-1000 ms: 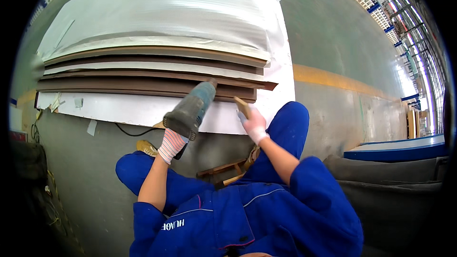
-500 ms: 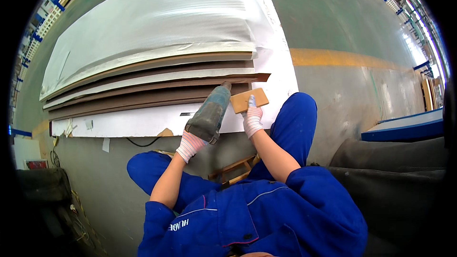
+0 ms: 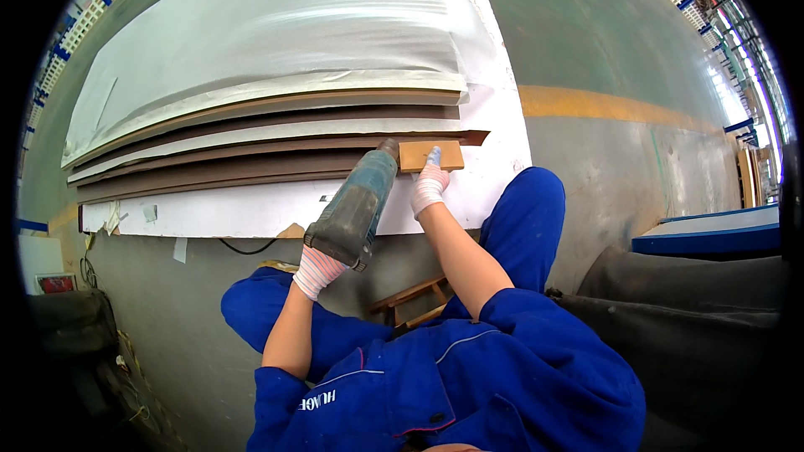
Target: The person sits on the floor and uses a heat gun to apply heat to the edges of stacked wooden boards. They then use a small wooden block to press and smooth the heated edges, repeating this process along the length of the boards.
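My left hand [image 3: 320, 270], in a striped work glove, is closed round the rear of a teal and black heat gun [image 3: 356, 205]. Its grip is hidden beneath the body. The metal nozzle points away from me, at the front edges of the stacked brown panels [image 3: 251, 169], close to their right end. With my gloved right hand [image 3: 430, 186] I grip a flat tan wooden block [image 3: 431, 156], thumb on top. The block sits just right of the nozzle, by the end of a brown strip [image 3: 476, 137] that sticks out past the panels.
White foam sheet [image 3: 276, 25] covers the stack, which lies on a white board [image 3: 209, 222]. A black cable [image 3: 247, 249] hangs below the board's near edge. A small wooden stool [image 3: 409, 301] stands between my legs. Dark padded covers [image 3: 670, 301] are at the right.
The wooden block has moved left and away from me, turning level along the panel edge. The heat gun has shifted slightly left with my left hand.
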`<state>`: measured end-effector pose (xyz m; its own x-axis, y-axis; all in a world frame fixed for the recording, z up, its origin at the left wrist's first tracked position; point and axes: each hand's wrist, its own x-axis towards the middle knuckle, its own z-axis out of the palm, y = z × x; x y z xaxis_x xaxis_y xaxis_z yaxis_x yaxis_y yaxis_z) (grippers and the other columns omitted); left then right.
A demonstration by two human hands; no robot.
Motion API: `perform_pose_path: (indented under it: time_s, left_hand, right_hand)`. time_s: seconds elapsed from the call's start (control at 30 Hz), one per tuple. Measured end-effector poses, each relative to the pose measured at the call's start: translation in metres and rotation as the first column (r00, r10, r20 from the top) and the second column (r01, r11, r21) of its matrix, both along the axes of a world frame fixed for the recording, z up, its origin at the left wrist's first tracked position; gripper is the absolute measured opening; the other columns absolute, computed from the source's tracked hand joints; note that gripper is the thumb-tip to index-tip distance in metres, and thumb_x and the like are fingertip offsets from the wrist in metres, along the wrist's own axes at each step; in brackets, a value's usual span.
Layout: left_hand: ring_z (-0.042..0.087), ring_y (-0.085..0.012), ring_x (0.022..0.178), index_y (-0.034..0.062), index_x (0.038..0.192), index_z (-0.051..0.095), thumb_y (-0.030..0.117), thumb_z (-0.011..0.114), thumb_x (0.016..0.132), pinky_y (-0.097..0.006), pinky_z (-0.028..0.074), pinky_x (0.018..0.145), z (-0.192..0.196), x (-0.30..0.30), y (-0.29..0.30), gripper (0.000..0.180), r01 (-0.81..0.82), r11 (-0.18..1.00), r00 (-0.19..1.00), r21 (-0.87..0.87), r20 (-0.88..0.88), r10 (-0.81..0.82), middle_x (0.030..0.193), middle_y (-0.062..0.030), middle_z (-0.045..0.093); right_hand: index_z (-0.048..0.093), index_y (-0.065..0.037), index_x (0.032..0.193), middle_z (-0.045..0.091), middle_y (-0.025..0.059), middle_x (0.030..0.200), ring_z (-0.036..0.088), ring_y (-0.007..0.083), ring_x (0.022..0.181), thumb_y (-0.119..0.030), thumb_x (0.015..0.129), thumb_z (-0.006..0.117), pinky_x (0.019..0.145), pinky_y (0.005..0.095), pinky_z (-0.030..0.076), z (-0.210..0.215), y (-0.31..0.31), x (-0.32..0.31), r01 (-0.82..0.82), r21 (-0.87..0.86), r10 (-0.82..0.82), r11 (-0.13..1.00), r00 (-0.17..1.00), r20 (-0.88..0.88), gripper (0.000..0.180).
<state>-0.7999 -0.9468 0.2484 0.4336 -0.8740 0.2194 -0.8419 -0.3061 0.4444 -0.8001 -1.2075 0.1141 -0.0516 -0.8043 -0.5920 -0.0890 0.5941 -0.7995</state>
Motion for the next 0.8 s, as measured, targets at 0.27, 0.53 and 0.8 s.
perform_pose_path:
  time_s: [0.27,0.53,0.8]
  left_hand:
    - [0.055,-0.0322,0.111,0.0053,0.125,0.055,0.019,0.059,0.075,-0.043,0.043,0.095,0.006,-0.001,0.006,0.051,-0.001,0.999,0.999,0.036,0.032,0.0,0.123,-0.0149,0.057]
    - [0.05,-0.0279,0.118,0.0138,0.132,0.047,0.034,0.057,0.084,-0.042,0.039,0.1,0.008,-0.003,0.011,0.053,-0.007,0.998,1.0,0.068,0.023,0.005,0.13,-0.0079,0.051]
    - [0.05,-0.0307,0.118,0.0102,0.129,0.051,0.033,0.056,0.083,-0.045,0.039,0.1,-0.006,-0.006,0.019,0.052,-0.004,0.999,0.999,0.053,-0.054,0.006,0.129,-0.0111,0.053]
  right_hand:
    - [0.06,0.006,0.087,0.065,0.0158,0.085,0.057,0.0255,0.071,-0.062,0.078,0.063,0.069,0.0346,0.049,0.019,-0.001,0.009,0.085,0.038,-0.085,0.996,0.996,-0.016,0.068]
    - [0.057,0.002,0.109,0.065,0.0157,0.099,0.063,0.0252,0.086,-0.066,0.08,0.054,0.076,0.0334,0.051,0.008,-0.028,0.022,0.029,0.246,0.031,0.969,0.971,-0.237,0.073]
    - [0.068,-0.002,0.084,0.068,0.0164,0.076,0.067,0.0315,0.07,-0.063,0.082,0.054,0.064,0.0424,0.053,0.023,-0.044,0.069,0.467,0.382,-0.31,0.798,0.86,-0.405,0.062]
